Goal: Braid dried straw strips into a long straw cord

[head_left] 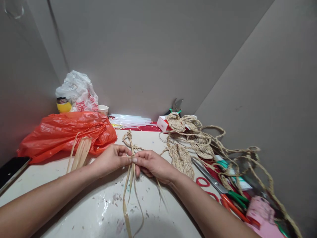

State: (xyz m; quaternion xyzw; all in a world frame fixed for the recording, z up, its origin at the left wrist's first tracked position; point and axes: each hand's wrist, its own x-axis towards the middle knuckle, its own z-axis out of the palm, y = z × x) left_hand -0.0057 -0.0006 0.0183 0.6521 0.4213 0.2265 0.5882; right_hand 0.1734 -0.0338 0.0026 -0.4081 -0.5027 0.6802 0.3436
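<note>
My left hand point(112, 159) and my right hand point(151, 164) meet at the middle of the pale table point(61, 185), both pinching a braid of straw strips point(129, 142). The plaited part runs away from my fingers toward the wall. Loose strip ends point(127, 201) hang toward me across the table. Both hands are closed on the straw, thumbs and forefingers pressed together.
A red plastic bag point(66, 130) with spare straw strips point(80, 153) lies left. A white bag point(78, 91), yellow jar point(63, 105) and paper cup point(103, 109) stand behind. Woven straw soles and rope point(195, 142), scissors point(218, 186) and a pink object point(260, 211) lie right. A phone point(11, 170) lies far left.
</note>
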